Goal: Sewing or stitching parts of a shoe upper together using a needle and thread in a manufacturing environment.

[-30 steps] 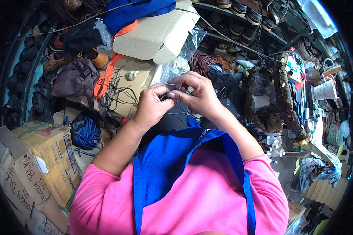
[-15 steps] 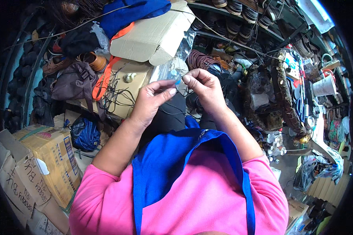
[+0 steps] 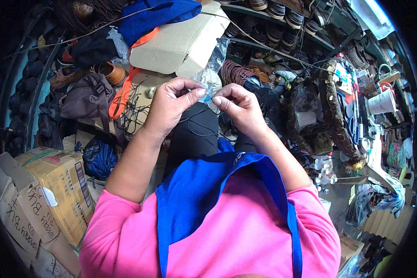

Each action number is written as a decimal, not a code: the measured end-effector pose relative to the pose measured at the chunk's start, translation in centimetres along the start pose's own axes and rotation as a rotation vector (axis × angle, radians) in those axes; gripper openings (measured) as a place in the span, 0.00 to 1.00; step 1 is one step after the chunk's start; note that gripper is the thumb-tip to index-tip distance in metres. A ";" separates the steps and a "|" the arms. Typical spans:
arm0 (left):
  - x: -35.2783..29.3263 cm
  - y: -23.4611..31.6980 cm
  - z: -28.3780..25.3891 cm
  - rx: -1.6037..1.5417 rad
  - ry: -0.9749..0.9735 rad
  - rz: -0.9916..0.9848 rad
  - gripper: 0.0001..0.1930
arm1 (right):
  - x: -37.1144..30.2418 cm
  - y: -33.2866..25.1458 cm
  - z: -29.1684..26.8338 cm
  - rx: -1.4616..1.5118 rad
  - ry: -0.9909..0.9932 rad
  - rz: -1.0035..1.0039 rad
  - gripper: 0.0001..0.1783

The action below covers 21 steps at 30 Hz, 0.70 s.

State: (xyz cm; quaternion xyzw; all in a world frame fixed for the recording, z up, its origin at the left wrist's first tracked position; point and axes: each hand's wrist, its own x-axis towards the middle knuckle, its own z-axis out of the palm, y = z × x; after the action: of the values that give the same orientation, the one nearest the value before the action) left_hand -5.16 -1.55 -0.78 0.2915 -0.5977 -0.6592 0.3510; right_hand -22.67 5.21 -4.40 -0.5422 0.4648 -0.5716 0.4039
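Note:
My left hand (image 3: pixel 167 105) is closed in a pinch, thumb against forefinger, above my dark trouser leg (image 3: pixel 198 132). Just to its right, my right hand (image 3: pixel 242 107) pinches in the same way, its fingertips a short gap from the left ones. A tiny blue piece (image 3: pixel 208 98) shows in that gap, near the right thumb. Which fingers hold it I cannot tell, and whatever lies inside each pinch is too small to make out. Below the hands, a thin black cord (image 3: pixel 193 118) loops across my leg. Clear plastic (image 3: pixel 216 58) lies beyond the fingertips.
A cardboard sheet (image 3: pixel 173 48), an orange strap (image 3: pixel 122 98) and tangled black cords (image 3: pixel 135 111) lie ahead on the left. A brown bag (image 3: pixel 89 99) and a carton (image 3: pixel 55 185) stand farther left. At right is a cluttered worn stand (image 3: pixel 329 102) with a white thread spool (image 3: pixel 382 103).
My left hand has come slightly up and turned, its pinch tighter. My right hand has dropped a little. The blue piece between them shows smaller now.

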 end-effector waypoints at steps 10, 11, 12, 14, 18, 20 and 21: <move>-0.1 -0.2 0.5 0.224 0.131 0.211 0.03 | 0.1 0.2 0.0 0.392 0.001 0.123 0.18; -0.2 -0.3 0.7 0.228 0.132 0.234 0.03 | 0.1 0.1 0.2 0.340 0.012 0.080 0.21; -0.3 -0.4 0.8 0.232 0.129 0.239 0.03 | -0.1 0.0 0.4 0.279 0.035 0.047 0.23; -0.3 -0.7 1.1 0.193 0.140 0.209 0.03 | 0.2 -0.1 0.7 0.200 0.027 -0.045 0.22; -0.3 -1.2 1.2 0.206 0.154 0.199 0.03 | 0.2 -0.3 1.3 0.139 0.052 0.007 0.13; -0.3 -1.3 1.2 0.208 0.181 0.196 0.03 | 0.3 -0.3 1.2 0.070 0.089 0.039 0.09; -0.3 -1.3 1.1 0.204 0.183 0.202 0.03 | 0.3 -0.3 1.2 0.081 0.079 0.026 0.09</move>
State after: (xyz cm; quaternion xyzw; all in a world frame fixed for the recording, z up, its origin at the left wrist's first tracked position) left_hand -6.00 -0.63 -1.94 0.3230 -0.6534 -0.5270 0.4371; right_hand -21.51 4.86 -4.07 -0.4963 0.4639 -0.6057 0.4143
